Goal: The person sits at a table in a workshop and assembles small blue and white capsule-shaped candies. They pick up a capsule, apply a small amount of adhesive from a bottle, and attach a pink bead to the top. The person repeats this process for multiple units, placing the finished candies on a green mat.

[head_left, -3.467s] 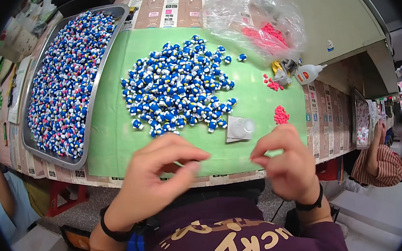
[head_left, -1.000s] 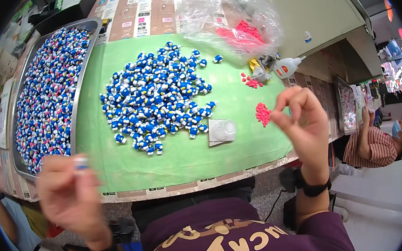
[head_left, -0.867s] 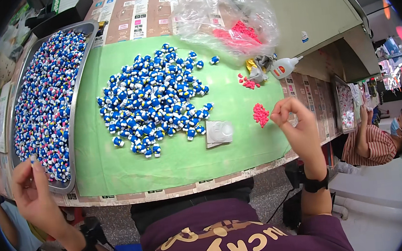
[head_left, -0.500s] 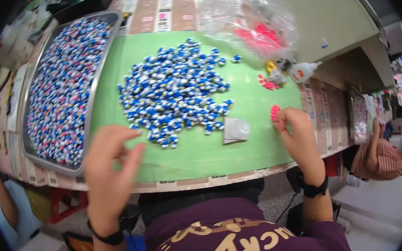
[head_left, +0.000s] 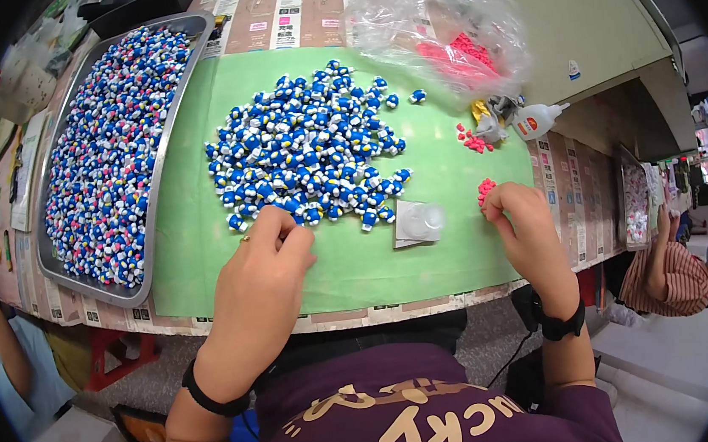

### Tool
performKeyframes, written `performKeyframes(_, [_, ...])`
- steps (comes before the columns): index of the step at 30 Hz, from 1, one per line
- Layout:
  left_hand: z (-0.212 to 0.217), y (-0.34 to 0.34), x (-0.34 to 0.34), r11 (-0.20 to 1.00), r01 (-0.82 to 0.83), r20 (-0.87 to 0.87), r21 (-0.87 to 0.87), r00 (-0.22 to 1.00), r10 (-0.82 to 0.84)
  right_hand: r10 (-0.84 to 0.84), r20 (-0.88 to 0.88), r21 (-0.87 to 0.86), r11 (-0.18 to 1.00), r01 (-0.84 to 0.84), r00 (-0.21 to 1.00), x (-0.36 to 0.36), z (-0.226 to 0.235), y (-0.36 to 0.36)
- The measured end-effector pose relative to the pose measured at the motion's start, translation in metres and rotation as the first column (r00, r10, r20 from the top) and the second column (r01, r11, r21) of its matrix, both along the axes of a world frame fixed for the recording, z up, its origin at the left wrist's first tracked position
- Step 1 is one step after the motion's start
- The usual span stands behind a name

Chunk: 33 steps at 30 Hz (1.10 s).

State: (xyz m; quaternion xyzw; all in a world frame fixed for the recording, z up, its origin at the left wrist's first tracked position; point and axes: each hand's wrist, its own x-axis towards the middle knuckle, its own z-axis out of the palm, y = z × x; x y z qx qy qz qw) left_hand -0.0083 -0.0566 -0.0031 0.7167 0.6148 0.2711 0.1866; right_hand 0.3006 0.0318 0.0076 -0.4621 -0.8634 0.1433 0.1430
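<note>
A loose pile of small blue-and-white figure-like pieces [head_left: 304, 149], some with yellow spots, covers the middle of a green mat [head_left: 359, 276]. My left hand [head_left: 260, 294] is at the pile's near edge, fingers curled together; whatever is between the fingertips is hidden. To the right, my right hand [head_left: 529, 225] has thumb and forefinger pinched at a little heap of pink bits [head_left: 486, 189]; I cannot make out what they grip. Between the hands, a small clear round dish [head_left: 428, 221] sits on a pale square card [head_left: 407, 234].
A metal tray [head_left: 147, 275] full of similar pieces stands left. Upper right are a clear plastic bag [head_left: 389, 13] with pink pieces, more pink bits [head_left: 474, 141] and a white squeeze bottle [head_left: 536, 121]. A machine-like cream casing [head_left: 582, 20] overhangs the right. Other people sit at both sides.
My left hand has moved right, from beside the tray to the pile's near edge, and its fingers have closed. My right hand stays almost in place by the pink bits.
</note>
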Motion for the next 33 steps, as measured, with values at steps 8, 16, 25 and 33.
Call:
performKeyframes(8, [-0.009,-0.003,-0.003,0.996,0.057,-0.047,0.072,0.997,-0.054,-0.008,-0.253,-0.091,0.996,-0.016,0.968,-0.020,0.030,-0.013])
performKeyframes(16, [0.001,-0.004,0.002,0.996,0.080,0.311,0.050,0.946,-0.092,0.227,-0.403,-0.037,0.964,-0.264,0.887,-0.042,0.052,-0.036])
performKeyframes(25, [0.027,0.000,0.029,0.830,0.493,0.923,-0.261,0.379,0.065,0.451,-0.405,0.201,0.892,-0.404,0.795,-0.063,0.044,-0.051])
performKeyframes(33, [0.018,-0.005,0.037,0.893,0.410,0.942,-0.187,0.333,0.044,0.268,-0.549,-0.071,0.929,-0.364,0.791,-0.070,0.044,-0.053])
